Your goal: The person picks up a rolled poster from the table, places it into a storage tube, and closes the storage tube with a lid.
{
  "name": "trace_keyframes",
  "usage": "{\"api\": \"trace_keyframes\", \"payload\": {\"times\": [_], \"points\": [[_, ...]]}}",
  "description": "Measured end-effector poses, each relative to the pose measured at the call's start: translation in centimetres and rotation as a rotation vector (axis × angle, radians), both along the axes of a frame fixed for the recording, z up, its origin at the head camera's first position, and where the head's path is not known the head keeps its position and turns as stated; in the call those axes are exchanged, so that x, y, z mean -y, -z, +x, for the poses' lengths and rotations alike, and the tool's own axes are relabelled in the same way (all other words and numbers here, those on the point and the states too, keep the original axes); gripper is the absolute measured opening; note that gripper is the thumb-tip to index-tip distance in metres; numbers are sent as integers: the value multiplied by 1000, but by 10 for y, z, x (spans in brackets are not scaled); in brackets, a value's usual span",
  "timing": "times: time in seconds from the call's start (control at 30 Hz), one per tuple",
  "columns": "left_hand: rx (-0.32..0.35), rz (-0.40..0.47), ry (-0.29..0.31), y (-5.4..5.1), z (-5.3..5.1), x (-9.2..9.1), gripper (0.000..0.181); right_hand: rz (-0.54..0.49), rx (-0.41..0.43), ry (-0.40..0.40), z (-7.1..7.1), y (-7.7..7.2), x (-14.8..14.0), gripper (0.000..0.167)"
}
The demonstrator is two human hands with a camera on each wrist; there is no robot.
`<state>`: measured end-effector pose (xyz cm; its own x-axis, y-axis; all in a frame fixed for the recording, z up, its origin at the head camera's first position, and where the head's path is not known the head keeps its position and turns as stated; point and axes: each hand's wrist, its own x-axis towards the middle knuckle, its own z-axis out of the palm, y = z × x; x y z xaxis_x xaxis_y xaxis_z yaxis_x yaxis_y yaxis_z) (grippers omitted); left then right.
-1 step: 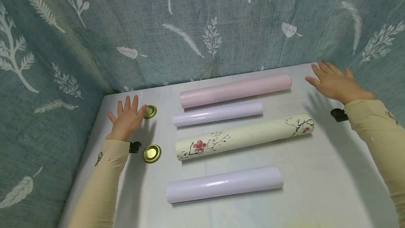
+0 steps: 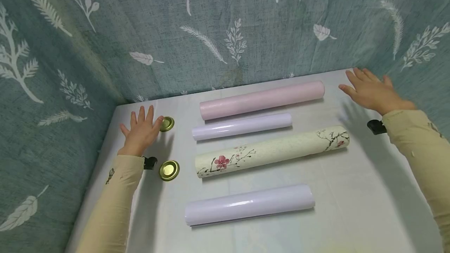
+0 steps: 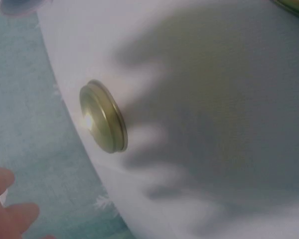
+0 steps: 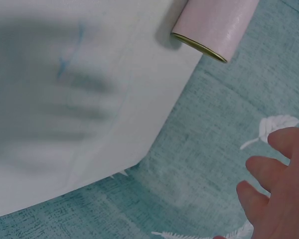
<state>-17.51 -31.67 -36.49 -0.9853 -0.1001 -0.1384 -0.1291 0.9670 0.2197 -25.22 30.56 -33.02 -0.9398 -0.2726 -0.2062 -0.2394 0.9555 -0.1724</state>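
Left hand [image 2: 141, 132] and right hand [image 2: 375, 93] spread wide, both empty
Left's by two gold lids [image 2: 169, 170] on the desk [image 2: 351, 206], right's past the pink roll [image 2: 261, 100], three more rolls [image 2: 272, 152] nearer the camera. Slow is probably best: lids by the rim, rolls mid-length.

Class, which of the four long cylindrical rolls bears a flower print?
The cream cylindrical roll, printed with reddish blossoms; the pink roll, thin lavender roll and thick lavender roll look plain.
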Motion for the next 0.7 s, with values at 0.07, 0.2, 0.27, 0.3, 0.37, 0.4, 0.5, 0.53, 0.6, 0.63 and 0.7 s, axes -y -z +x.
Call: {"api": "trace_keyframes", "payload": {"times": [0.07, 0.2, 0.27, 0.3, 0.37, 0.4, 0.5, 0.53, 0.6, 0.63, 0.7], "points": [[7, -5, -1, -1, 0, 1, 76, 3, 2, -1, -1, 1, 0, 73], [23, -25, 3, -2, -3, -2, 76, 16, 9, 9, -2, 3, -1, 74], [16, -35, -2, 0, -3, -4, 76, 24, 7, 6, -3, 1, 0, 75], [8, -34, -3, 0, -3, -5, 76, 26, 6, 5, -3, 0, 0, 75], [-27, -32, -1, 2, -4, -8, 75, 22, -14, -4, -2, -1, 2, 74], [-57, -25, 5, 2, -4, -10, 73, 22, -41, -18, -1, -1, 3, 73], [-188, 19, 37, 5, 1, -15, 63, -15, -147, -73, 4, 4, 13, 68], [-239, 44, 47, 6, 5, -17, 58, -37, -183, -92, 6, 5, 18, 66], [-324, 118, 81, 9, 13, -27, 47, -96, -239, -115, 13, 10, 25, 62], [-353, 168, 96, 10, 19, -34, 42, -137, -245, -117, 17, 11, 29, 61], [-362, 301, 119, 10, 32, -49, 37, -211, -246, -121, 25, 12, 38, 61]]}}
